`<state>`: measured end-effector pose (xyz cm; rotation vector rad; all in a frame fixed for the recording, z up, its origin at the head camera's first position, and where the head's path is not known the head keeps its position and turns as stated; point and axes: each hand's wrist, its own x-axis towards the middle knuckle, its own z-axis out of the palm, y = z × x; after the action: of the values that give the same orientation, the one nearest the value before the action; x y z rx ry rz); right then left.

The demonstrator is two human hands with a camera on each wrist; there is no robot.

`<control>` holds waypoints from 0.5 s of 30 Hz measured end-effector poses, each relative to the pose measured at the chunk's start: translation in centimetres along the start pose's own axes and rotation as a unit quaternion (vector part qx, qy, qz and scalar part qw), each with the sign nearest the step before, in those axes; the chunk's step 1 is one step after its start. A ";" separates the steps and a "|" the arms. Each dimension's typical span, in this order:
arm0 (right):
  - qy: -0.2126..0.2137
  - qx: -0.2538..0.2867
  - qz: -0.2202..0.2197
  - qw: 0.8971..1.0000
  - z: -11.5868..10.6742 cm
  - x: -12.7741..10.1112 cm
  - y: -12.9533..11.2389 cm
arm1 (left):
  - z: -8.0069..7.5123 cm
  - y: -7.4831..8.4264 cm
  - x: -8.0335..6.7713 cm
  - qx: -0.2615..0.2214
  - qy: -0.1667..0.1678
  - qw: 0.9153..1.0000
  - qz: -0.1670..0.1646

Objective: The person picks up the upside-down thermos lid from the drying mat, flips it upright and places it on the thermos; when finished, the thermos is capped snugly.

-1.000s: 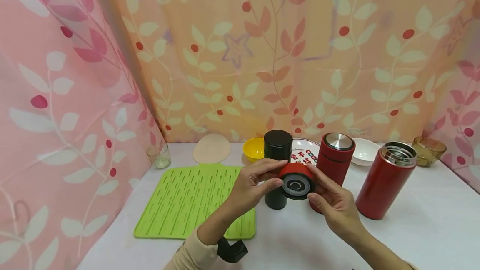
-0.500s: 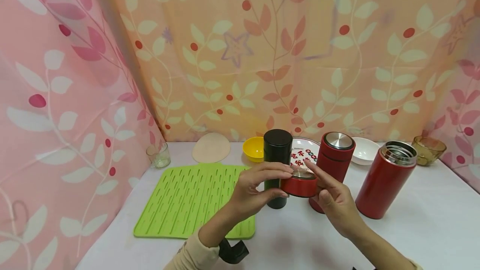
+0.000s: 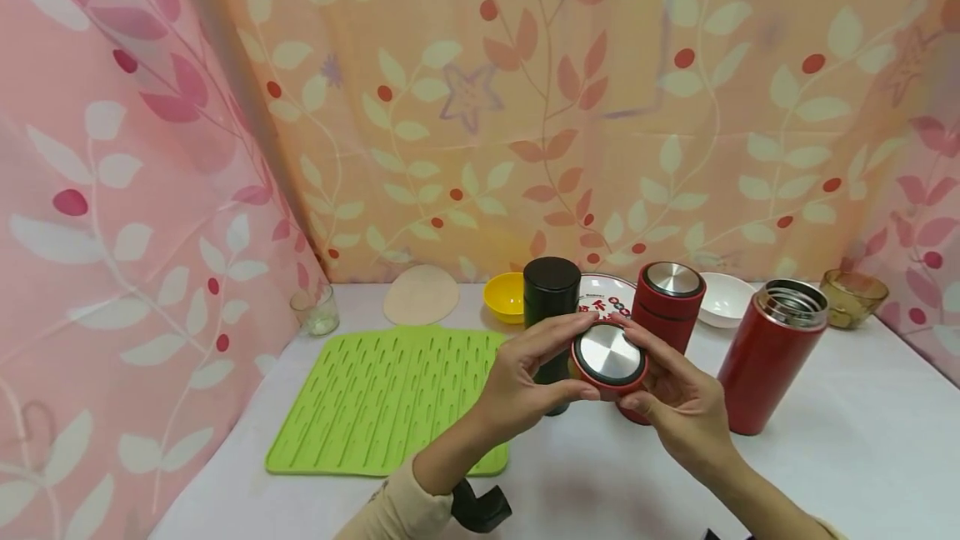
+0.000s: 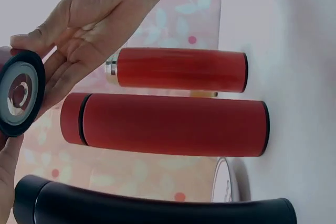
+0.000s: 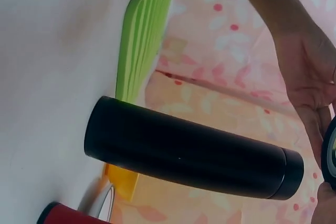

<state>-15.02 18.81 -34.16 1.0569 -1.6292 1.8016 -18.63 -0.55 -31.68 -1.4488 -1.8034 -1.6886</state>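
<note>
Between both hands a red thermos lid [image 3: 611,354] is held above the table, its brushed steel top tilted toward the head camera. My left hand [image 3: 517,377] pinches its left side with thumb and fingers; my right hand [image 3: 686,402] grips the right side the same way. The left wrist view shows the lid's underside [image 4: 20,95], with a pale seal ring. Behind the hands stand a black thermos [image 3: 551,290] and a red thermos [image 3: 667,307] with its steel-topped lid on. To the right, an uncapped red thermos [image 3: 772,365] shows its bare steel neck.
A green ridged mat [image 3: 382,407] lies at the left. Along the back are a small glass [image 3: 317,311], a beige disc [image 3: 422,295], a yellow bowl [image 3: 504,298], a patterned plate [image 3: 600,286], a white bowl [image 3: 726,300] and an amber glass bowl [image 3: 853,298].
The lid has been turned over: its underside faced the head camera, then its red side, and now its steel top. The right fingers, looser midway, press its side again.
</note>
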 end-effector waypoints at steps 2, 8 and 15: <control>-0.006 0.006 -0.021 1.000 -0.2 0.0 0.1 | 0.2 0.0 0.2 0.024 0.000 1.000 0.009; -0.033 0.001 -0.057 0.998 -1.1 0.2 -0.1 | 0.8 -0.1 0.8 0.043 -0.004 0.999 0.022; 0.000 -0.042 -0.077 0.996 -4.3 0.5 -1.5 | 1.3 -0.3 1.3 -0.009 0.030 1.000 -0.001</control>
<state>-15.08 23.19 -32.81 1.1119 -1.5637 1.6210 -18.91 1.18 -31.21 -1.3885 -1.7631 -1.7360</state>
